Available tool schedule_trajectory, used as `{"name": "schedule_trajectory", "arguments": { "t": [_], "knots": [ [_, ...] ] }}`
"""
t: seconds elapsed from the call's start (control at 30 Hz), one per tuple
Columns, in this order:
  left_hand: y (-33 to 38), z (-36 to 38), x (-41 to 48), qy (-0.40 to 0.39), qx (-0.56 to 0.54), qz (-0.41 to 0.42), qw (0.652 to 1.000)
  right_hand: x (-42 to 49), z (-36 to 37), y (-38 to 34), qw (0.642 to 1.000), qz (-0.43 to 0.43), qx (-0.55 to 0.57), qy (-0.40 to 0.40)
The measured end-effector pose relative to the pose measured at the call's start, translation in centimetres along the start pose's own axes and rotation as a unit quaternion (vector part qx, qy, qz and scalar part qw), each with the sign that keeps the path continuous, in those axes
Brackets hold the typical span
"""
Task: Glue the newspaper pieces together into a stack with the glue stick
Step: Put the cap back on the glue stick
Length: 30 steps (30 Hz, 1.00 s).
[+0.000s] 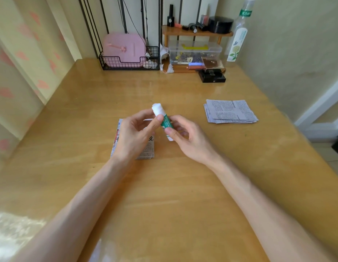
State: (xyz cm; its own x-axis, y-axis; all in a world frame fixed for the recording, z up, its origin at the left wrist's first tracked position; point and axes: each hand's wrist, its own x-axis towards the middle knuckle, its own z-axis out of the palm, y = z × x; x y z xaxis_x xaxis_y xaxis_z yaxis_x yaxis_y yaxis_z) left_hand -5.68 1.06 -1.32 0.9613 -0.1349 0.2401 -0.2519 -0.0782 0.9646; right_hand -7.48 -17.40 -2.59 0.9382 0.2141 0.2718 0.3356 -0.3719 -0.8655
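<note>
Head view: left hand (133,135), right hand (189,138) pinch cylindrical glue stick (165,122).

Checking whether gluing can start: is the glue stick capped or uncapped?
Capped. The white cap sits on the upper end of the glue stick; the left hand pinches its top, the right hand holds its base.

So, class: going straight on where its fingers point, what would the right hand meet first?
Probably the left hand, just past the glue stick the right hand shares with it; depth unclear.
</note>
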Motion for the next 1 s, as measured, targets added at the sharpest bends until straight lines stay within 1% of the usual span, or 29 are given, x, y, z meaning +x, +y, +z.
{"name": "schedule_trajectory", "arguments": {
  "t": [0.37, 0.57, 1.0],
  "knots": [
    [0.07, 0.08, -0.08, 0.003, -0.002, -0.007, 1.000, -0.06, 0.19, 0.01, 1.000, 0.014, 0.014, 0.008],
    [0.15, 0.03, -0.18, 0.007, -0.008, -0.014, 1.000, -0.16, 0.29, 0.30, 1.000, 0.013, 0.010, 0.000],
    [0.49, 0.06, -0.34, 0.005, -0.017, -0.014, 1.000, -0.16, 0.36, 0.13, 1.000, 0.019, 0.016, 0.015]
  ]
}}
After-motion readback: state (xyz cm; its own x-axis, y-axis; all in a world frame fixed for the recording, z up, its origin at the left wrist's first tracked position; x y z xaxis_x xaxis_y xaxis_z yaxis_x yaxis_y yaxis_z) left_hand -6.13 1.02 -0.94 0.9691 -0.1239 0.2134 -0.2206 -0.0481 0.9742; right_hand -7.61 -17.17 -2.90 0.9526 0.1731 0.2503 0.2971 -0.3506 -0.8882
